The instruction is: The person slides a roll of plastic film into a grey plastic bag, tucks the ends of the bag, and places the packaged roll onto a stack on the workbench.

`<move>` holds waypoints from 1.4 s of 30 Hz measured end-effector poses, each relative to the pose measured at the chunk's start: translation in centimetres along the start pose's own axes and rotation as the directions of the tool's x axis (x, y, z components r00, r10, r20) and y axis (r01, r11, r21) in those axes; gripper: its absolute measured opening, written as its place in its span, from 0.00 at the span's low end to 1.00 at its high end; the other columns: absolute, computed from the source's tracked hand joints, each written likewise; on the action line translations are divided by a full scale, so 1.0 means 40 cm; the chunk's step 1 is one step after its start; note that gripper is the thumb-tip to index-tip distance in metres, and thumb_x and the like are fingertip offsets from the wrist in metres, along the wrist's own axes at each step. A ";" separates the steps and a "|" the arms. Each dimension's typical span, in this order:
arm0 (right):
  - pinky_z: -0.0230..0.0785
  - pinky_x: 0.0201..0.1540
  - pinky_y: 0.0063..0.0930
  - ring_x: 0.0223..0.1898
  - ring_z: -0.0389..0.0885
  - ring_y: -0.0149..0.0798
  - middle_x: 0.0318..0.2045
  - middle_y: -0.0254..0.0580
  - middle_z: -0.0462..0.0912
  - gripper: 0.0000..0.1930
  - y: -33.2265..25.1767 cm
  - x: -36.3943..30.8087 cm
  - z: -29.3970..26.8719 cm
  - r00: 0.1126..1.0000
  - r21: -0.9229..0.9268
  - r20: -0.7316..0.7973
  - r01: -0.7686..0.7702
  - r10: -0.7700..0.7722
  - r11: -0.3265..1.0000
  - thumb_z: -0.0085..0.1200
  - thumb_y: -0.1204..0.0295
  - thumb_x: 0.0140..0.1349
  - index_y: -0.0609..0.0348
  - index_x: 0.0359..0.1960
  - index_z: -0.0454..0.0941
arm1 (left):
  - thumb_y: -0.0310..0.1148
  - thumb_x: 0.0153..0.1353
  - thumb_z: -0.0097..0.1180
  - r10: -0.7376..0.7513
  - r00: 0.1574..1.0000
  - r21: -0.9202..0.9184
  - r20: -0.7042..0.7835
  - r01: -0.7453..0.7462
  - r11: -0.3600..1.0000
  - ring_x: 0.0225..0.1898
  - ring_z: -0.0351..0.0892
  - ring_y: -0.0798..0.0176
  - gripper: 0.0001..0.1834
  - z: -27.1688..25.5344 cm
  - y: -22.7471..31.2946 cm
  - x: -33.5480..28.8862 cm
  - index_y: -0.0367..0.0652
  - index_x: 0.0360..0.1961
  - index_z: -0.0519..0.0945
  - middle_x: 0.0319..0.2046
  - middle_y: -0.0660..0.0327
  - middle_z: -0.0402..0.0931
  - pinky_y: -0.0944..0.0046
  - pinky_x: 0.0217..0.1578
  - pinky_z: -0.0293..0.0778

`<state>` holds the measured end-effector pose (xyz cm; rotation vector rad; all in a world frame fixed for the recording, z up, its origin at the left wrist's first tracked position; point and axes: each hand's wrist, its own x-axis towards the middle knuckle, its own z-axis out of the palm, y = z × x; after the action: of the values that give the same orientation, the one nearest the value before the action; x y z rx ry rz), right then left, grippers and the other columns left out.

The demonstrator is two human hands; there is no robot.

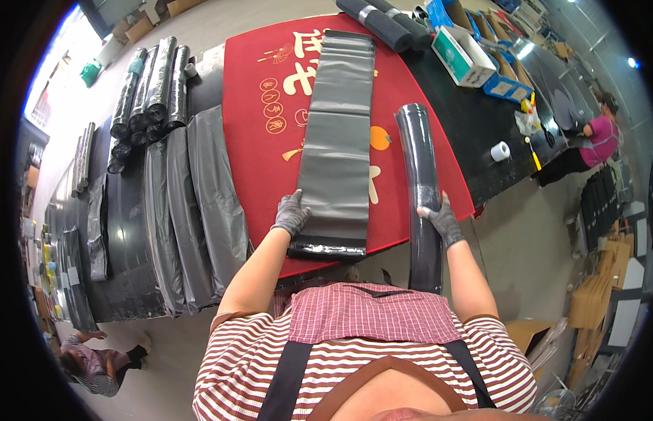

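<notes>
A long flat black plastic sleeve lies lengthwise on the red mat, its glossy folded end toward me. My left hand, in a grey glove, rests on the sleeve's left edge near that end, fingers spread. To the right lies a dark rolled mat in shiny clear film, its near end reaching past the table edge toward my apron. My right hand, also gloved, grips this roll from its right side, thumb across the top and fingers along the outer side.
Several black plastic sleeves and a stack of wrapped rolls occupy the left. At the far right are open boxes, a tape roll and a yellow-handled tool. One person stands right, another lower left.
</notes>
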<state>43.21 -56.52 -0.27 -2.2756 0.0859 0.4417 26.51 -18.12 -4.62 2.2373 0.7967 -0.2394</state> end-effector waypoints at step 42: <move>0.70 0.51 0.40 0.46 0.77 0.55 0.43 0.61 0.78 0.55 -0.069 -0.882 0.165 0.966 -0.440 0.250 0.169 -0.060 0.882 0.67 0.58 0.38 0.54 0.69 0.48 | 0.33 0.60 0.56 0.744 0.666 -0.206 0.056 -0.722 0.661 0.36 0.79 0.55 0.10 -0.018 0.074 -0.059 0.36 0.39 0.80 0.32 0.53 0.80 0.60 0.40 0.74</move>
<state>8.82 -52.59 9.61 -2.6515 -0.3034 0.7210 26.41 -20.32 -1.45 2.1608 -0.2128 0.0750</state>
